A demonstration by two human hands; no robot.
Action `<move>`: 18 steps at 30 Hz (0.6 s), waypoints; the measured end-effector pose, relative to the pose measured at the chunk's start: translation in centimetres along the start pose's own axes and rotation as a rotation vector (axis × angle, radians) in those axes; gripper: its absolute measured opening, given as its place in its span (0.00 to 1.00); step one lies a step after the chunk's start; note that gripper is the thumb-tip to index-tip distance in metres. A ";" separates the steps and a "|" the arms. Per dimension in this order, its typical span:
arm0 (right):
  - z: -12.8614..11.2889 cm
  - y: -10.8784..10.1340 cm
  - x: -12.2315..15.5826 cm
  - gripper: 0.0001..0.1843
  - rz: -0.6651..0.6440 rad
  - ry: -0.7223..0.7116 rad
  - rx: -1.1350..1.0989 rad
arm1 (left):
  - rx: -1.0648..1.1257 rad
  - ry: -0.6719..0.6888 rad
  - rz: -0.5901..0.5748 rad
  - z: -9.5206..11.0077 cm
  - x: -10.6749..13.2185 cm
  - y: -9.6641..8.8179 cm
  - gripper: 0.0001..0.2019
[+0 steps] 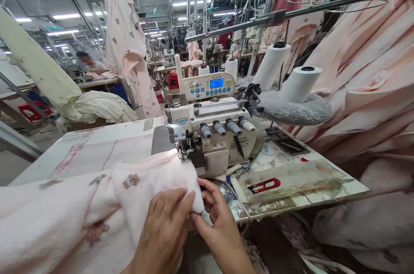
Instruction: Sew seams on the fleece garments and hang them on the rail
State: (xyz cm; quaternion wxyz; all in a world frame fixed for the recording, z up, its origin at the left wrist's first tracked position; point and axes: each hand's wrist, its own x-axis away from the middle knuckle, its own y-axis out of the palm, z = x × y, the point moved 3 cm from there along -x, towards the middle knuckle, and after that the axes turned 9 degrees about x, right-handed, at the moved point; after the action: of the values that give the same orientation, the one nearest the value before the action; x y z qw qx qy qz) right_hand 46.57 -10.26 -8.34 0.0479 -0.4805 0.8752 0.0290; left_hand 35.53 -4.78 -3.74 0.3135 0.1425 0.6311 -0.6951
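Note:
Pale pink fleece fabric [129, 196] with brown bear-like prints lies over the table's left front, its far edge under the presser foot of a white overlock sewing machine [220, 132]. My left hand [168, 218] rests on the fabric near its right edge, fingers bent and pinching the cloth. Beside it, my right hand [216, 218] grips the fabric's right corner between thumb and fingers. Both hands are just in front of the needle area, close together. The underside of the cloth is hidden.
Red thread snips [265, 185] lie on the table's right part. White thread cones [300, 84] stand behind the machine, one on a grey fluffy ring. Pink fabric [371, 93] hangs at right, more [126, 37] behind. A person [92, 63] sits at the far left.

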 end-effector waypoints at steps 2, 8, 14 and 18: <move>-0.4 0.0 0.2 0.27 -0.002 -0.021 -0.014 | -0.005 0.048 0.030 -0.1 -0.3 -0.5 0.16; -0.4 -0.3 0.2 0.23 0.027 -0.050 -0.037 | 0.194 -0.034 -0.006 -1.0 -0.7 -1.7 0.09; 1.6 2.1 -1.0 0.18 -0.016 0.055 0.009 | 0.283 -0.130 0.079 -0.9 -0.4 -2.1 0.10; 0.7 2.3 -1.0 0.08 -0.021 0.020 -0.005 | 0.272 -0.168 0.097 -0.9 0.0 -2.3 0.11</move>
State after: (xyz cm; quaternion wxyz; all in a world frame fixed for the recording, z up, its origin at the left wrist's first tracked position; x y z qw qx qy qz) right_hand 45.22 -8.11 -8.87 0.0380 -0.4900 0.8705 0.0258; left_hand 33.94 -3.90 -2.03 0.3762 0.1552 0.4951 -0.7677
